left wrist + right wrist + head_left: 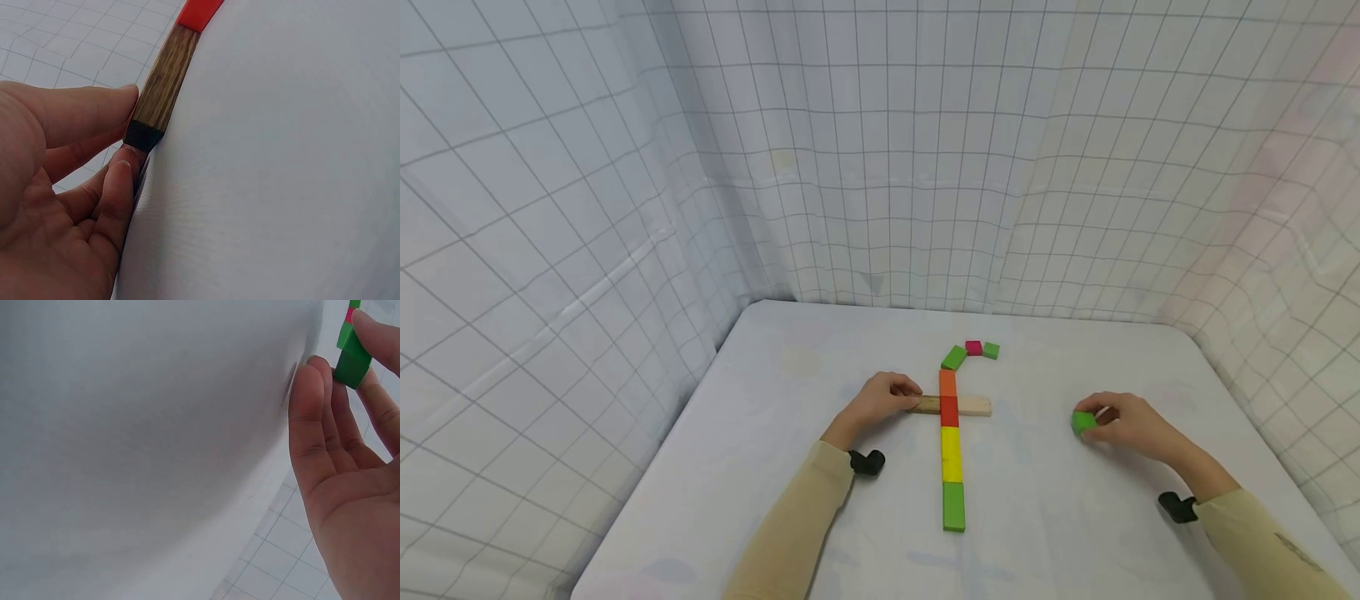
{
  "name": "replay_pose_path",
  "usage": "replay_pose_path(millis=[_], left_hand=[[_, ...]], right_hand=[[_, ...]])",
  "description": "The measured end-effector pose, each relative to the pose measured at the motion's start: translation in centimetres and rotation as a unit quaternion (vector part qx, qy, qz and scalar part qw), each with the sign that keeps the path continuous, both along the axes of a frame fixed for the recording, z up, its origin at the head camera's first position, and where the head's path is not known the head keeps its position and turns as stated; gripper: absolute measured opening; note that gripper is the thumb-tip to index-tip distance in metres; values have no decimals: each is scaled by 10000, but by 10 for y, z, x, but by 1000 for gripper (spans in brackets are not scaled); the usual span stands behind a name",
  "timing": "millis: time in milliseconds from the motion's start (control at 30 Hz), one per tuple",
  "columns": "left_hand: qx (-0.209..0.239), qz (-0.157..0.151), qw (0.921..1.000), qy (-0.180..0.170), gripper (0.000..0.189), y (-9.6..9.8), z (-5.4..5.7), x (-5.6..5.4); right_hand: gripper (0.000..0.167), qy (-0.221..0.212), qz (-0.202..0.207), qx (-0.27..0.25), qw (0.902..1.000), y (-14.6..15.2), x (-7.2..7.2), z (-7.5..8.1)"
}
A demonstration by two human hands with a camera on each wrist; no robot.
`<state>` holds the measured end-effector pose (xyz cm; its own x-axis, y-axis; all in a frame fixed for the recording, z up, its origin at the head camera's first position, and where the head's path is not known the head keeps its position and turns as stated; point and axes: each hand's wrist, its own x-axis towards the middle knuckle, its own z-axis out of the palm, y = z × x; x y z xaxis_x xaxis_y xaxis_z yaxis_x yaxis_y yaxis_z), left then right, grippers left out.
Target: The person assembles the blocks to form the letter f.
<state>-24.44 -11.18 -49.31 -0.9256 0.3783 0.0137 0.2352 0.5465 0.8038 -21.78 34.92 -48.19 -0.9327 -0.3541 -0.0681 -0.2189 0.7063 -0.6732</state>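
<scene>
My left hand (880, 398) has its thumb and fingers at the left end of a brown wooden block (164, 81). The block's other end meets a red block (950, 412) in an upright line of blocks. Across that line, a pale wooden block (975, 406) extends to the right. Over on the right side of the table, my right hand (1133, 423) pinches a small green block (1083, 422) between thumb and fingers. In the right wrist view, that green block (353, 364) shows at the fingertips, close over the white surface.
Below the red block lie a yellow block (951, 454) and a long green block (953, 507). Above it is an orange block (948, 382), then a tilted green block (954, 358), a crimson block (973, 347) and a small green cube (991, 351). Gridded white curtains (880, 167) surround the white table (820, 350).
</scene>
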Motion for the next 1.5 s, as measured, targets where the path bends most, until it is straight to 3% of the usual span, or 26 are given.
replay_pose_path(millis=[467, 1067, 1500], left_hand=[[-37, -31, 10000, -47, 15, -1, 1, 0], [-134, -23, 9999, -35, 14, -2, -2, -3], [-128, -48, 9999, -44, 13, -1, -5, -8]], right_hand=[[39, -89, -89, -345, 9993, -21, -27, 6], [44, 45, -393, -354, 9986, -49, -72, 2], [42, 117, -564, -260, 9980, -74, -93, 4]])
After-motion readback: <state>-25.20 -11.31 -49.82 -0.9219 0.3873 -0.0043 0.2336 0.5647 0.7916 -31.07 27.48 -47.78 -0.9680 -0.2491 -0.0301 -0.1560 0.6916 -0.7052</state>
